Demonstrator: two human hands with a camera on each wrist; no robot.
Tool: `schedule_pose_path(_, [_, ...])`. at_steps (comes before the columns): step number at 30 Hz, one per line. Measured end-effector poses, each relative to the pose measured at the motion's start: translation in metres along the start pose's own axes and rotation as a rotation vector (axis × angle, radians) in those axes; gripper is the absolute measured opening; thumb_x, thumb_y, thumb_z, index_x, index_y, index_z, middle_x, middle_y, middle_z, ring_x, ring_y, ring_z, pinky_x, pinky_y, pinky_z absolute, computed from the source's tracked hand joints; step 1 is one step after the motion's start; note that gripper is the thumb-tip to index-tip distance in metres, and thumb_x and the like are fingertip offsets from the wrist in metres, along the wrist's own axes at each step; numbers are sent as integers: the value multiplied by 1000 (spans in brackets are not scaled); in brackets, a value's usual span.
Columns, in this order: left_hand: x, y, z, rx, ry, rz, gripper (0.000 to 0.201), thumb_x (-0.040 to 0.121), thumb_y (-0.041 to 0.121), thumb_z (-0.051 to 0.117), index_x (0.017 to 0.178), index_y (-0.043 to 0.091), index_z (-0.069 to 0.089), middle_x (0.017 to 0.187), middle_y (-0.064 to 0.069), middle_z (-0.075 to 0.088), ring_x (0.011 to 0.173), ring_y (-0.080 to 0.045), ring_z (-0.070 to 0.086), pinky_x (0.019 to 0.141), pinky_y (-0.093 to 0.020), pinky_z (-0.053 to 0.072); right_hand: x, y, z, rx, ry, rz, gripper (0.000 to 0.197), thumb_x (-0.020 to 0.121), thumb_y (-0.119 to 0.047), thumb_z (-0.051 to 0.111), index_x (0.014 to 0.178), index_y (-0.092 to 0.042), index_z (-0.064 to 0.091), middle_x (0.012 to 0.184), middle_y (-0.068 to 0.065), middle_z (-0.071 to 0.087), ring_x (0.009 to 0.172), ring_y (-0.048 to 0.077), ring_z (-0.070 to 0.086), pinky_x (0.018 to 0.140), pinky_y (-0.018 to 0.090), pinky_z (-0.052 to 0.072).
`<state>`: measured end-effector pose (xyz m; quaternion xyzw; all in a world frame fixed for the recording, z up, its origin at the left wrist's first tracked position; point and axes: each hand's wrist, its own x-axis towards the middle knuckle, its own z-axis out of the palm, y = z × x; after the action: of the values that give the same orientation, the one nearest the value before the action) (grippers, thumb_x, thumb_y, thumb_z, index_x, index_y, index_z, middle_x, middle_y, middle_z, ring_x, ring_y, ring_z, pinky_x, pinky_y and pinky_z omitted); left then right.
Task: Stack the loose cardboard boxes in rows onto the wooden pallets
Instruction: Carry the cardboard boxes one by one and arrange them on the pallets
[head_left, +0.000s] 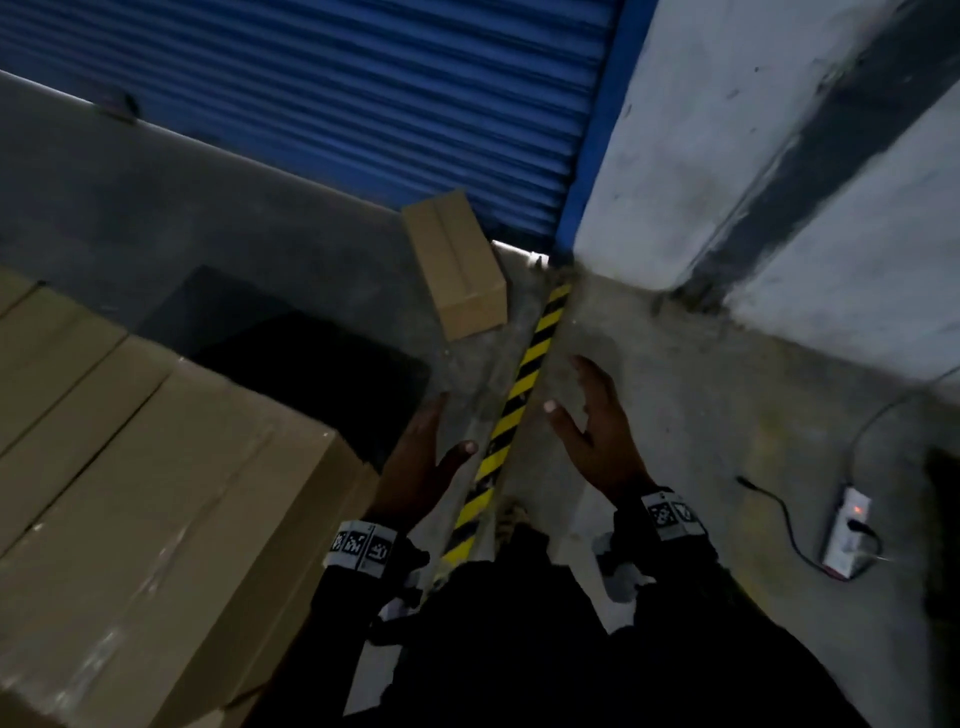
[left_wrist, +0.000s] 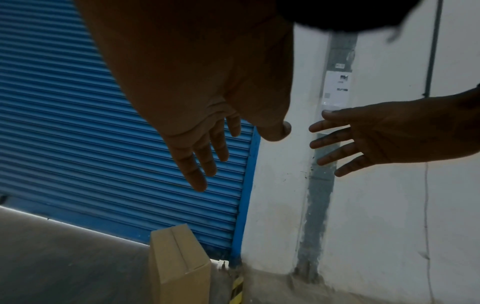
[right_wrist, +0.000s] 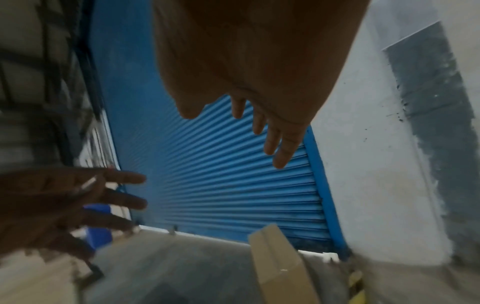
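Nearest, at lower left in head view, stacked boxes (head_left: 145, 493) w/ taped seams, tops level, packed edge to edge. What they sit on is hidden.

Both hands out in front over the floor (head_left: 675, 374), palms facing each other, holding nothing. Left hand (head_left: 421, 457) just right of the stack's corner, fingers (left_wrist: 197, 162) straight & slightly spread, released. Right hand (head_left: 597, 431) across from it, fingers (right_wrist: 280, 144) also straight & spread, released. Marker bands on both wrists. A yellow/black stripe (head_left: 519, 405) runs along the floor between the hands, toward the wall corner.

At right on the floor, a power strip (head_left: 849, 532) w/ a red light & a black cable, well apart from the hands.

Beyond the hands, a loose box (head_left: 457, 265) lies on the floor, long & narrow, seam on top, angled, just left of the stripe's far end. Not touched by either hand. Dark patch on the floor betw. it & the stack; can't tell what it is.

Farthest: blue shutter (head_left: 337, 93) behind the loose box, a white wall (head_left: 701, 156) to its right w/ a grey vertical strip.
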<state>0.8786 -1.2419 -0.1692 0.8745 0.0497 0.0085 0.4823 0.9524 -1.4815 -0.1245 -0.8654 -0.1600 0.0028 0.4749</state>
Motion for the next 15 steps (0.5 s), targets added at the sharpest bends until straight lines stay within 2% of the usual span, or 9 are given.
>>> schedule_pose_path(3, [79, 10, 12, -9, 10, -32, 84, 85, 67, 50, 152, 22, 28, 156, 0, 33, 142, -15, 32, 112, -30, 31, 70, 31, -21, -8, -49, 54, 68, 93, -43, 56, 151, -17, 31, 154, 3, 31, 140, 19, 36, 107, 46, 42])
schedule_pose_path(6, [165, 21, 20, 15, 29, -115, 75, 89, 45, 64, 151, 21, 31, 153, -1, 39, 138, -15, 39, 106, -23, 32, 153, 59, -39, -15, -90, 55, 71, 92, -44, 58, 151, -17, 29, 154, 3, 31, 139, 18, 36, 107, 44, 43])
schedule_pose_path(8, [205, 24, 20, 42, 42, -124, 75, 88, 40, 68, 150, 21, 31, 149, -4, 44, 134, -18, 44, 106, -29, 36, 198, 73, -43, -4, -92, 75, 73, 92, -41, 61, 152, -14, 29, 154, 5, 32, 137, 18, 39, 106, 39, 43])
schedule_pose_path(9, [230, 26, 19, 50, 37, -115, 74, 88, 41, 68, 149, 23, 31, 146, -4, 46, 132, -20, 46, 107, -34, 39, 227, 80, -45, -5, -90, 71, 73, 92, -40, 62, 151, -13, 29, 154, 6, 33, 136, 18, 39, 105, 33, 42])
schedule_pose_path(11, [277, 19, 19, 55, 44, -93, 73, 86, 46, 68, 148, 27, 33, 143, 6, 44, 129, -13, 46, 105, -35, 41, 284, 92, -44, -2, -108, 28, 73, 92, -41, 62, 151, -12, 30, 153, 7, 34, 137, 15, 38, 106, 20, 34])
schedule_pose_path(13, [316, 13, 18, -20, 50, -154, 74, 83, 60, 62, 146, 32, 37, 144, 10, 44, 130, -12, 46, 106, -39, 43, 336, 107, -40, 13, -158, -34, 72, 92, -39, 63, 151, -12, 30, 153, 8, 35, 138, 13, 35, 109, 21, 31])
schedule_pose_path(14, [337, 5, 18, -27, 77, -179, 75, 82, 66, 60, 146, 36, 34, 144, 5, 48, 129, -16, 49, 104, -42, 45, 367, 116, -36, 20, -189, -59, 71, 93, -37, 63, 151, -12, 31, 153, 8, 35, 139, 14, 35, 111, 25, 32])
schedule_pose_path(15, [354, 3, 15, 3, 114, -198, 76, 82, 63, 61, 147, 37, 30, 141, 1, 53, 126, -18, 52, 101, -42, 48, 393, 122, -32, 22, -217, -78, 71, 93, -36, 64, 151, -12, 31, 154, 7, 36, 140, 15, 35, 112, 29, 33])
